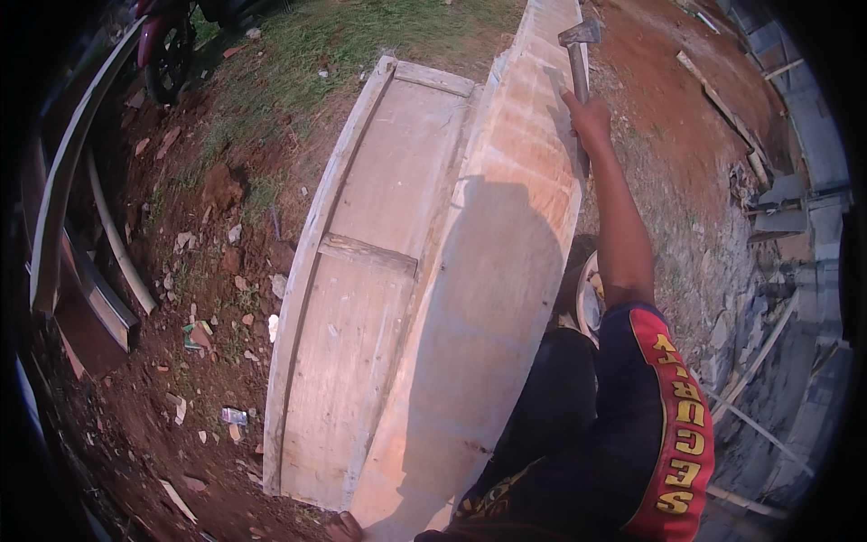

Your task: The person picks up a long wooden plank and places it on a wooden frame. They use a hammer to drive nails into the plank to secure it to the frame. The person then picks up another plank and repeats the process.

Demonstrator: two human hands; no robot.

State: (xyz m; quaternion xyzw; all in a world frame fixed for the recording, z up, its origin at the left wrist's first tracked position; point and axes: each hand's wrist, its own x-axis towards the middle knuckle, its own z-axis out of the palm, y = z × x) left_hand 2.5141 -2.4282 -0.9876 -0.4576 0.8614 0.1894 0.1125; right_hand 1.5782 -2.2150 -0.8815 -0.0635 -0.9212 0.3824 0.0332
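My right hand (pixel 591 122) is closed around the handle of a hammer (pixel 579 36), whose metal head points away from me above the far part of a long plywood panel (pixel 506 154). Along its left side the panel joins a second wooden face (pixel 379 167), framed by battens with one crosspiece (pixel 368 253). At the bottom edge of the picture, only the fingers of my left hand (pixel 345 527) show, curled at the near end of the panel. The rest of that hand is out of sight. My shadow falls across the plywood.
Bare soil with stones and litter lies to the left, beside curved metal strips (pixel 68 172) and a pole (pixel 117 239). A vehicle's wheel (pixel 169 59) stands at the far left. A round container (pixel 590 298) is by my right arm. Timber scraps (pixel 722 104) lie right.
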